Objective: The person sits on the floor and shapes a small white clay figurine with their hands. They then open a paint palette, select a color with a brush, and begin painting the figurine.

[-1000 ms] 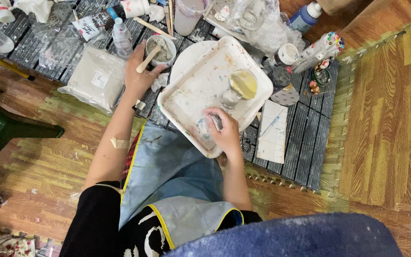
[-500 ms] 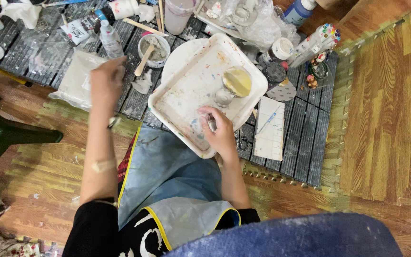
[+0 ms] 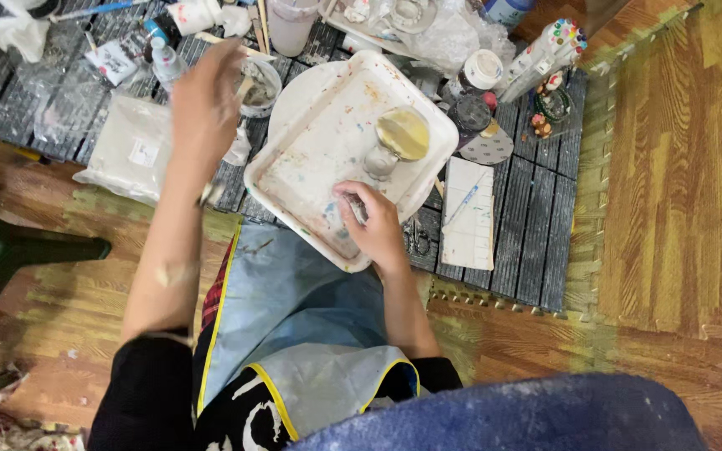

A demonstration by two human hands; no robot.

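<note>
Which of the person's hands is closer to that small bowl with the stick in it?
The left. The left hand hovers, blurred, right beside the small bowl, partly covering it. The right hand rests on the near part of the white tray, well away from the bowl.

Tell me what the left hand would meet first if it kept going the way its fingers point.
Probably the small bowl with a stirring stick, just beyond the left hand; the hand is blurred and raised, so depth is uncertain.

A home craft corner set up on the floor: a paint-spattered white tray (image 3: 336, 159) under the right hand's fingers (image 3: 353, 205), bottles (image 3: 165, 58), cups (image 3: 290, 25) and a stirring bowl (image 3: 259, 83) beyond the left hand (image 3: 206, 100), dark slatted mats (image 3: 536, 225) over wood-pattern flooring (image 3: 678, 184).
</note>
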